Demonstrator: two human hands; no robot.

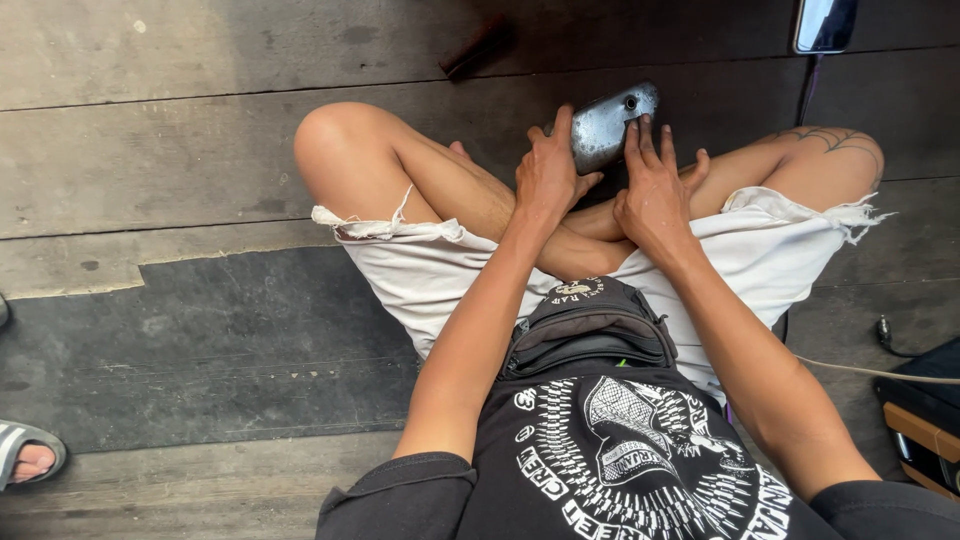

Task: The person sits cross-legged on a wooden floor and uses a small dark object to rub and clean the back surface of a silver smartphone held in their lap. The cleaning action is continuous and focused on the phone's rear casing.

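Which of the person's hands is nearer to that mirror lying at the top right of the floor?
Right. The right hand rests on the grey metal part, below-left of the mirror. The left hand grips the part's other side, farther away.

The metal cover [608, 125] looks dull grey and scuffed. The floor [150, 150] is rough, worn wood. The shorts [440, 275] are frayed white cloth.

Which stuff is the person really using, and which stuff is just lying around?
In use:
- grey metal part, held over the crossed legs
- left hand, gripping its near end
- right hand, fingers pressed on top

Just lying about:
- dark stick on the wooden floor
- phone-like slab at the top edge
- black waist bag
- sandalled foot of someone nearby
- cable
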